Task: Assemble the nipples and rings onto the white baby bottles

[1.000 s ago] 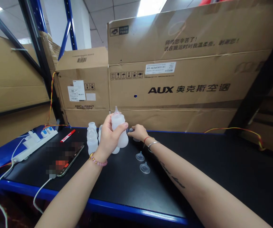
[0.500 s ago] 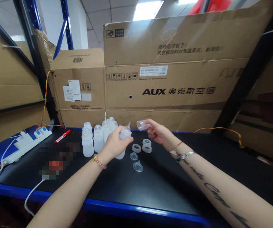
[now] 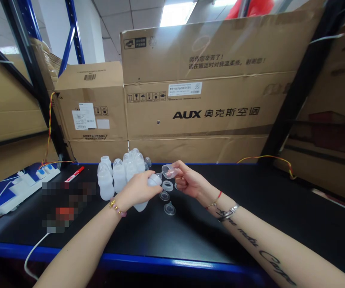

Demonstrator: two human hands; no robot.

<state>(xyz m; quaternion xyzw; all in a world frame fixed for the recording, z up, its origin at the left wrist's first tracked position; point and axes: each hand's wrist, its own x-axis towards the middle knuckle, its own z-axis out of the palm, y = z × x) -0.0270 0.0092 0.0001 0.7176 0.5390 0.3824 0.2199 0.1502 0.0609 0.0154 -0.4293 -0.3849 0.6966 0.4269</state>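
Observation:
My left hand (image 3: 139,187) is wrapped around a baby bottle (image 3: 154,180), which tilts to the right with its nipple end toward my right hand. Most of the bottle's body is hidden behind my fingers. Between thumb and fingers, my right hand (image 3: 190,179) pinches a clear bottle cap (image 3: 169,172), its open side facing the nipple. Cap and nipple are close; whether they touch I cannot tell. Below them lie a clear collar ring (image 3: 168,186) and two loose silicone nipples, one of them a nearer nipple (image 3: 169,208). Several white baby bottles (image 3: 120,176) stand left of my left hand.
A black tabletop (image 3: 214,236) with a blue front edge carries everything. At the left lie a red marker (image 3: 74,174), a white power strip (image 3: 28,186) and a blurred-out item with a white cable. Cardboard sheets (image 3: 202,132) form the back wall.
My right hand has brought the cap left, close to the nipple. The bottle in my left hand has tipped further to the right. The whole view has shifted slightly.

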